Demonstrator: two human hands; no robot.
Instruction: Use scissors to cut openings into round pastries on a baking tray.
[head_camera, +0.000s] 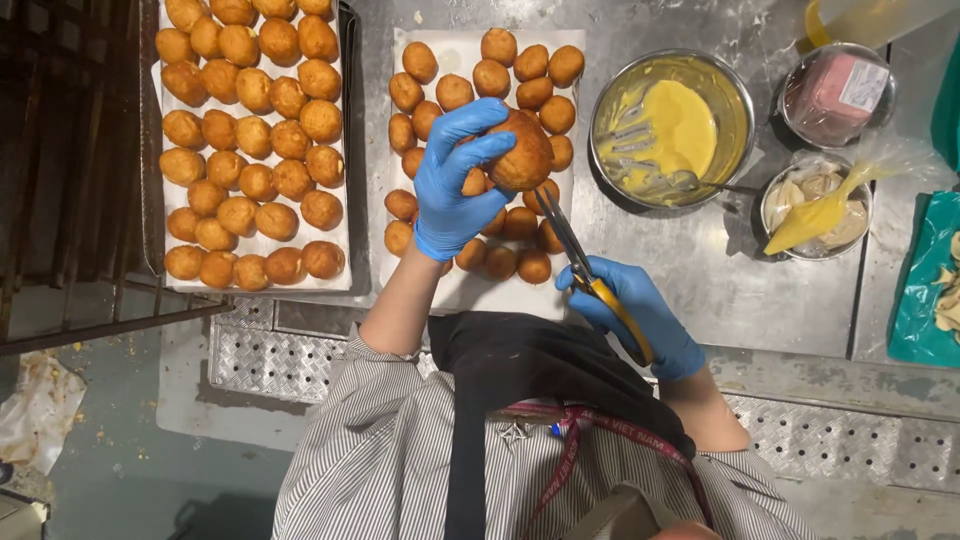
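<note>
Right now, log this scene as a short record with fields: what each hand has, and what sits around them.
left hand: blue glove, holds up a golden fried ball
right hand: blue glove, grips yellow-handled scissors, tips pointing toward the ball
under the hands: paper-lined tray of fried balls
far left: second tray, fuller
to the right: metal bowl with yellow batter and a whisk; yellow piping bag lying across a small bowl
surface: steel counter

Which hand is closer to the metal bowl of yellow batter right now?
Right. The right hand, gripping scissors, sits below the batter bowl; the left hand, holding a fried ball, is farther left.
</note>
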